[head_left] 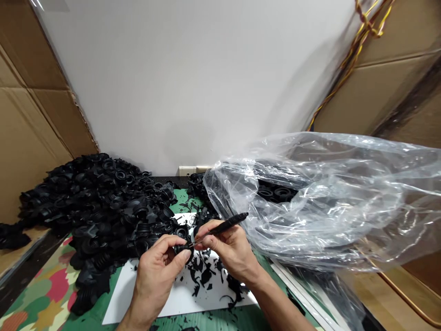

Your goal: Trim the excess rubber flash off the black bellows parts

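My left hand (156,269) pinches a small black ribbed rubber part (181,248) between thumb and fingers, just above a white board (175,301). My right hand (229,248) grips a black-handled craft knife (223,225) like a pen, its thin blade touching the part. Both hands are closed on what they hold. Black rubber trimmings (206,276) lie scattered on the board under the hands.
A big heap of black rubber parts (103,207) fills the left of the table. A clear plastic bag (327,197) holding more parts lies at the right. Cardboard (31,115) stands at both sides, a white wall behind. The tabletop has a colourful patterned cover (44,294).
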Demonstrator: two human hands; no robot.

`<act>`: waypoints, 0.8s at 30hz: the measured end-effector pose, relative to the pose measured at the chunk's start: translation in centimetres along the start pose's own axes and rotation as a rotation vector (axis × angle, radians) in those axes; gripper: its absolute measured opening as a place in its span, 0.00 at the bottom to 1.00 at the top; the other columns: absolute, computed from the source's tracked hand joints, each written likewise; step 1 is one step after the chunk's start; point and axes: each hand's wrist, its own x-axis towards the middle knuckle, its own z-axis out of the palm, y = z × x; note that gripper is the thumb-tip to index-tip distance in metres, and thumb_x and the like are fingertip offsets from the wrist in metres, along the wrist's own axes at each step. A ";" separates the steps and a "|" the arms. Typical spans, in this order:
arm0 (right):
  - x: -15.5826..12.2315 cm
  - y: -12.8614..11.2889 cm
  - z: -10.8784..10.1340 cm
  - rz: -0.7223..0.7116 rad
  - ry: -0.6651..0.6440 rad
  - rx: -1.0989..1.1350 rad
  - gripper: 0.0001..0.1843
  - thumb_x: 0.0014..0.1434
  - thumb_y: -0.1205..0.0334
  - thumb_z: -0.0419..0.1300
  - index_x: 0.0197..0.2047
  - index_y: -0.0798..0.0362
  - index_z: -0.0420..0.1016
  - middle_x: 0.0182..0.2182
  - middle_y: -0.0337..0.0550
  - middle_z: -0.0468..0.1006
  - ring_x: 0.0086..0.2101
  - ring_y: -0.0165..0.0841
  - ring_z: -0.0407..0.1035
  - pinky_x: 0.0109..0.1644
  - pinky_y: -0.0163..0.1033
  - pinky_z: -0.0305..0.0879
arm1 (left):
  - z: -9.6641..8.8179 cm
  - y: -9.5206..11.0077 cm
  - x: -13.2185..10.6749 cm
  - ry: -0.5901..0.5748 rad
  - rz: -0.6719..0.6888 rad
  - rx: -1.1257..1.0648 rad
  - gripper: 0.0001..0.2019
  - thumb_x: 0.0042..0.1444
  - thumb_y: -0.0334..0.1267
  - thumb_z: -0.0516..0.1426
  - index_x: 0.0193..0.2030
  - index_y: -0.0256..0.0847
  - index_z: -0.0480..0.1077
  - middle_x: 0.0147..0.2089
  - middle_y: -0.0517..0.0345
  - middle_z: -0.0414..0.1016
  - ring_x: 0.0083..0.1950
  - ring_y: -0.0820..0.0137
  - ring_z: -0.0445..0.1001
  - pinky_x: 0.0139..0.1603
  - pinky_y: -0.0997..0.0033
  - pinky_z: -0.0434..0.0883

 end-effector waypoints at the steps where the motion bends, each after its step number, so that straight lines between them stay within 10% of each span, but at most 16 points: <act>1: -0.1 0.0 0.1 -0.011 -0.008 -0.019 0.13 0.55 0.53 0.65 0.32 0.55 0.77 0.25 0.42 0.78 0.28 0.33 0.76 0.35 0.37 0.73 | 0.0 0.0 0.0 -0.002 0.000 -0.004 0.05 0.42 0.37 0.64 0.28 0.41 0.77 0.27 0.61 0.73 0.22 0.75 0.65 0.21 0.78 0.64; 9: 0.1 -0.5 -0.5 -0.647 0.266 -0.545 0.05 0.59 0.65 0.59 0.31 0.53 0.75 0.26 0.44 0.78 0.27 0.33 0.72 0.30 0.37 0.71 | 0.5 -0.1 -0.4 0.006 0.000 -0.010 0.04 0.41 0.37 0.64 0.26 0.40 0.77 0.27 0.60 0.74 0.20 0.76 0.65 0.19 0.78 0.64; 12: 0.7 -0.1 -1.7 -0.460 0.444 -0.444 0.06 0.59 0.61 0.60 0.33 0.53 0.74 0.25 0.43 0.77 0.24 0.33 0.73 0.28 0.38 0.72 | 0.5 -0.2 -0.3 0.074 0.018 -0.001 0.06 0.40 0.37 0.64 0.27 0.40 0.77 0.27 0.60 0.74 0.19 0.77 0.65 0.18 0.78 0.65; 16: 0.9 0.3 -1.7 -0.108 0.353 -0.193 0.14 0.57 0.50 0.61 0.33 0.54 0.74 0.24 0.41 0.77 0.22 0.33 0.74 0.26 0.37 0.72 | 0.4 -0.4 -0.1 0.101 0.049 0.001 0.06 0.40 0.37 0.64 0.28 0.40 0.77 0.29 0.59 0.75 0.21 0.76 0.67 0.19 0.78 0.67; 24: 0.4 -0.1 -0.1 0.016 0.172 0.078 0.19 0.50 0.46 0.66 0.31 0.56 0.75 0.24 0.39 0.75 0.22 0.29 0.72 0.27 0.34 0.72 | 0.3 -0.9 -0.3 0.123 0.085 0.039 0.06 0.41 0.37 0.64 0.28 0.41 0.78 0.30 0.58 0.76 0.25 0.72 0.72 0.23 0.77 0.70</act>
